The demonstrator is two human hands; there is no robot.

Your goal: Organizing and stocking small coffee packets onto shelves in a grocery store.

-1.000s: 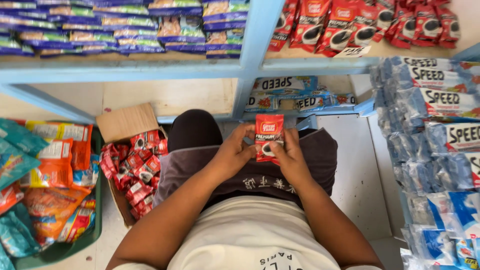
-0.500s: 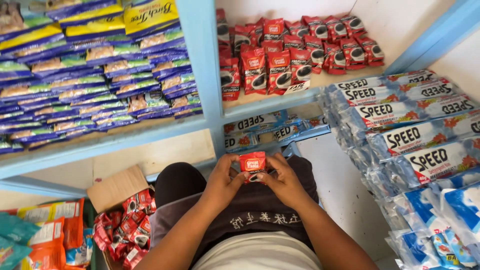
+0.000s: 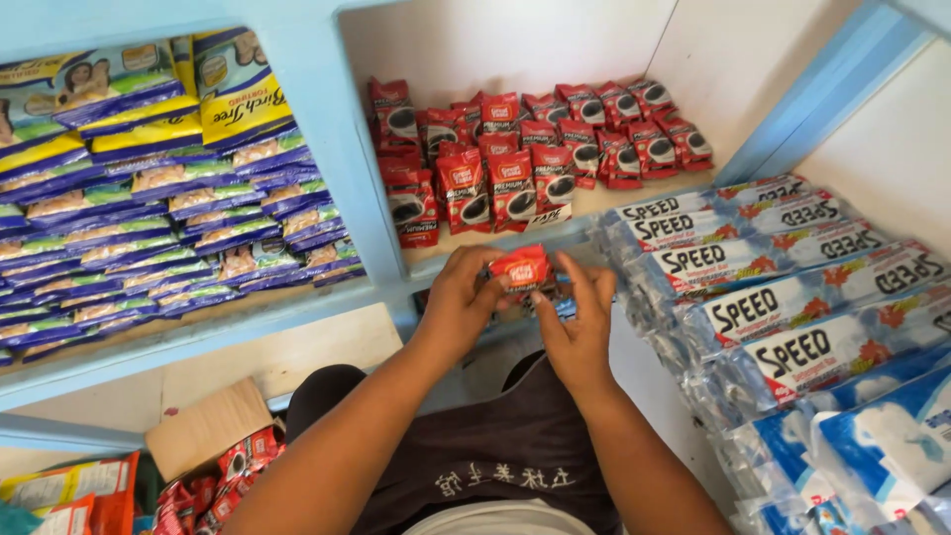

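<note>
Both hands hold a small red coffee sachet (image 3: pixel 519 268) in front of the blue shelf edge. My left hand (image 3: pixel 462 297) grips its left side with fingers curled. My right hand (image 3: pixel 580 322) pinches its right side, fingers spread upward. Just above, on the shelf, stand rows of matching red coffee sachets (image 3: pixel 515 149), some upright at the front, others leaning at the back. The sachet I hold sits just below the front row.
Stacks of blue, green and yellow packets (image 3: pixel 168 198) fill the left shelf bay. Strips of blue-white detergent sachets (image 3: pixel 792 297) hang on the right. A cardboard box with more red sachets (image 3: pixel 213 466) sits on the floor at lower left, beside orange packets (image 3: pixel 79 490).
My hands have raised the red sachet from lap height up to the shelf edge. The view has tilted upward, bringing the coffee shelf into fuller sight.
</note>
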